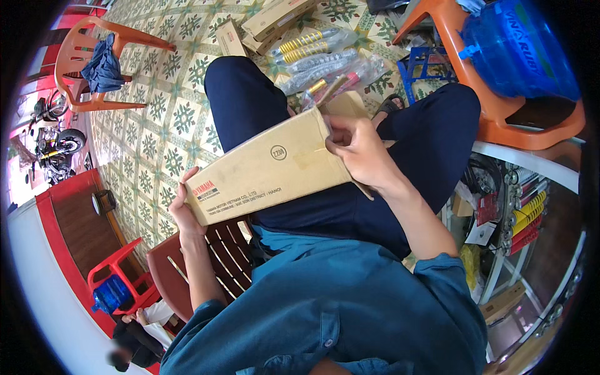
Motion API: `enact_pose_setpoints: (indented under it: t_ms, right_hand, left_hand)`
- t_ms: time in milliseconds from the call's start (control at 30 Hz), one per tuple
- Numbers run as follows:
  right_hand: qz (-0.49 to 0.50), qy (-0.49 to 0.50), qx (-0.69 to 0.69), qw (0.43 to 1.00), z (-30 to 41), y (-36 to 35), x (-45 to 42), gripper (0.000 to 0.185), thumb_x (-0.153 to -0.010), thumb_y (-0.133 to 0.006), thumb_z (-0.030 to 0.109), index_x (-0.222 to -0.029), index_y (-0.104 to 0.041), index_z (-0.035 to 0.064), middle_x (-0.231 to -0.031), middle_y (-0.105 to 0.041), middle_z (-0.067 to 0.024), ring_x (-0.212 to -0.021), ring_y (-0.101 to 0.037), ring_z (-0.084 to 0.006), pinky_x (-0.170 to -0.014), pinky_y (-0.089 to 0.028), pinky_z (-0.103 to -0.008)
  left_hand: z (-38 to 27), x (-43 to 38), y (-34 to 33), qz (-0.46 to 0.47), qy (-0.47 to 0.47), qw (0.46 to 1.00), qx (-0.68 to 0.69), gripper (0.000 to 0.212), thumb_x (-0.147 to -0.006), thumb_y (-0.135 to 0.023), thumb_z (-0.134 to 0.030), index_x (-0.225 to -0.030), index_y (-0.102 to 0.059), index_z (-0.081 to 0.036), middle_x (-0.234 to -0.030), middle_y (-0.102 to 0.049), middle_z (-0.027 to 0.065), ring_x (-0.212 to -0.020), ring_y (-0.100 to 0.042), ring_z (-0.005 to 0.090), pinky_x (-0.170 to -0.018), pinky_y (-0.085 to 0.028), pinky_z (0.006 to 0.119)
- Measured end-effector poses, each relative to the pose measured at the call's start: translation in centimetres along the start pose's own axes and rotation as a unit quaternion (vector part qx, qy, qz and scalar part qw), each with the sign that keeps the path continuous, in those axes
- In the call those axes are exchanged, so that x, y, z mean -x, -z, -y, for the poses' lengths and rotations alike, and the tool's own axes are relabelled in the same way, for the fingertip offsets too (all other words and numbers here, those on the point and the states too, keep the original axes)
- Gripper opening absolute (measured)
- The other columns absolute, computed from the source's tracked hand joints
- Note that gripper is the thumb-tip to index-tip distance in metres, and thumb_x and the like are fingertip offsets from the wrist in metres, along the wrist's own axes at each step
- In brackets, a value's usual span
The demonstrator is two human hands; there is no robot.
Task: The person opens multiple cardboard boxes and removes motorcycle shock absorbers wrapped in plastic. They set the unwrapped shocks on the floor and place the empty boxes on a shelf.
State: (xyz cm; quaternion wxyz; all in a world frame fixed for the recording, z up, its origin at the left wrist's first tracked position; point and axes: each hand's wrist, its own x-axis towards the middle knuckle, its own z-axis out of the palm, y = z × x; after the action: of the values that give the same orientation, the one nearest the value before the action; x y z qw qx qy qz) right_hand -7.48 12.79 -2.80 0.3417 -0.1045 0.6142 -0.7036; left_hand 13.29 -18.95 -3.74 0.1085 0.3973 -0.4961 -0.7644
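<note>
A long Yamaha cardboard box [262,168] lies tilted across my lap, bearing printed writing on its side. My left hand [187,206] grips its closed left end, the fingers around the edge. At the other end the flaps stand open, and my right hand [358,150] is at that opening with its fingertips curled just inside the edge; what they touch there is hidden. Beyond the box, on the tiled floor, lie shock absorbers with yellow springs [304,47], bubble-wrapped parts [321,70] and a plastic-wrapped pink part [349,82].
More cardboard boxes [276,18] lie at the top. An orange chair [506,126] holding a blue water bottle [520,51] stands at right, above a glass case with shock absorbers [527,213]. Another orange chair [93,28] bears a cloth. A person [136,337] is at lower left.
</note>
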Motion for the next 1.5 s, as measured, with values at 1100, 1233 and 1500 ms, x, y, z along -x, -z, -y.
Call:
enact_pose_setpoints:
  t_ms: [1100, 1233, 1500]
  right_hand:
    - [-0.200, 0.055, -0.459, 0.864, -2.9, 4.1, 0.4, 0.054, -0.092, -0.068, 0.028, -0.136, -0.048, 0.0036, -0.129, -0.060, -0.0112, -0.120, -0.056, -0.0267, -0.105, -0.043, -0.0448]
    - [-0.154, 0.042, -0.446, 0.881, -3.7, 2.2, -0.3, 0.054, -0.092, -0.069, 0.025, -0.137, -0.048, 0.0029, -0.129, -0.059, -0.0096, -0.119, -0.057, -0.0251, -0.104, -0.044, -0.0421]
    - [-0.167, -0.043, -0.427, 0.888, -5.2, 2.7, -2.3, 0.045, -0.093, -0.064, 0.027, -0.132, -0.056, 0.0054, -0.126, -0.063, -0.0081, -0.114, -0.060, -0.0217, -0.098, -0.047, -0.0400]
  left_hand:
    - [0.7, 1.3, 1.3, 0.005, -0.064, 0.997, 0.030, 0.063, -0.093, -0.062, -0.044, -0.133, -0.050, 0.003, -0.121, -0.061, 0.0162, -0.111, -0.060, 0.0290, -0.098, -0.048, 0.042]
    - [0.3, 1.3, 0.6, 0.022, -0.072, 0.997, 0.017, 0.063, -0.093, -0.061, -0.045, -0.132, -0.050, 0.004, -0.124, -0.060, 0.0163, -0.114, -0.059, 0.0288, -0.100, -0.047, 0.041]
    - [-0.4, 2.3, -1.6, 0.002, -0.081, 0.997, 0.011, 0.052, -0.093, -0.061, -0.041, -0.126, -0.051, -0.003, -0.116, -0.057, 0.0120, -0.111, -0.058, 0.0247, -0.099, -0.046, 0.039]
